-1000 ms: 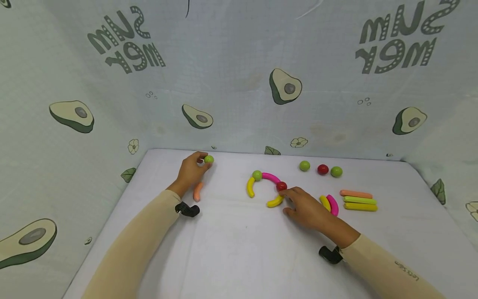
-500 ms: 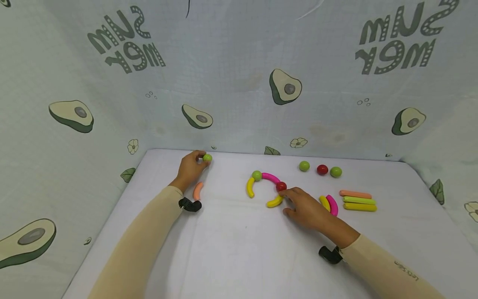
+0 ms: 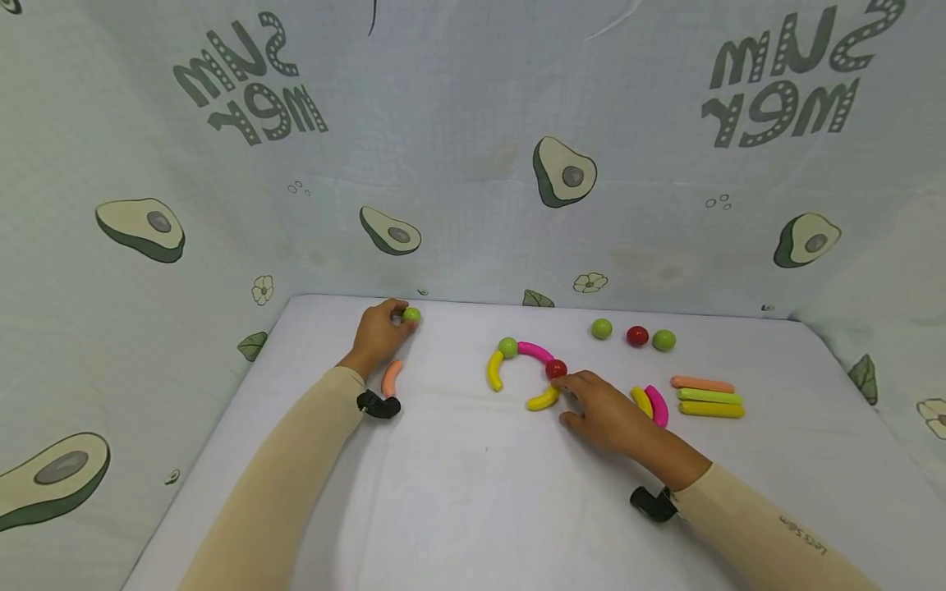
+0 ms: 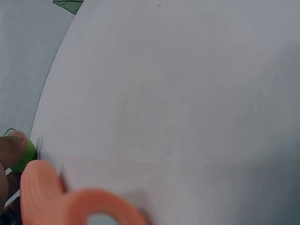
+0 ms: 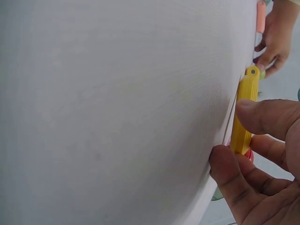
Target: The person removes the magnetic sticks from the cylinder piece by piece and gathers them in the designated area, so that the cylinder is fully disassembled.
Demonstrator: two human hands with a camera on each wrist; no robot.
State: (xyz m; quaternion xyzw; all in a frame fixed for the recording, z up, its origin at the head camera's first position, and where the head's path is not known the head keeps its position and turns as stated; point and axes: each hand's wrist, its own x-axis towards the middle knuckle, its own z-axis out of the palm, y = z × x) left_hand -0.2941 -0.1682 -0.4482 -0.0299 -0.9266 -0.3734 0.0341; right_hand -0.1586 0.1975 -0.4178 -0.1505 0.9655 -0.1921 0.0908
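At the table's far left, my left hand (image 3: 379,335) pinches a small green ball (image 3: 414,315) by the fingertips; the left wrist view shows the ball (image 4: 29,157) beside the thumb. A curved orange stick (image 3: 392,377) lies below that hand. My right hand (image 3: 609,419) rests at the middle, fingers loosely bent, fingertips at a red ball (image 3: 556,366) and a curved yellow stick (image 3: 543,400). In the right wrist view the thumb overlaps the yellow stick (image 5: 241,137); a firm grip does not show. A curved pink stick (image 3: 535,350), another green ball (image 3: 507,347) and yellow stick (image 3: 494,371) continue the arc.
Two green balls with a red ball (image 3: 637,336) between them sit at the back right. Straight orange, lime and yellow sticks (image 3: 712,409) lie right of the right forearm. A curved pink stick (image 3: 656,405) and a yellow one lie partly behind that forearm.
My left hand has shifted slightly left with the green ball, staying near the back edge. The right hand and the arc pieces have not visibly moved.
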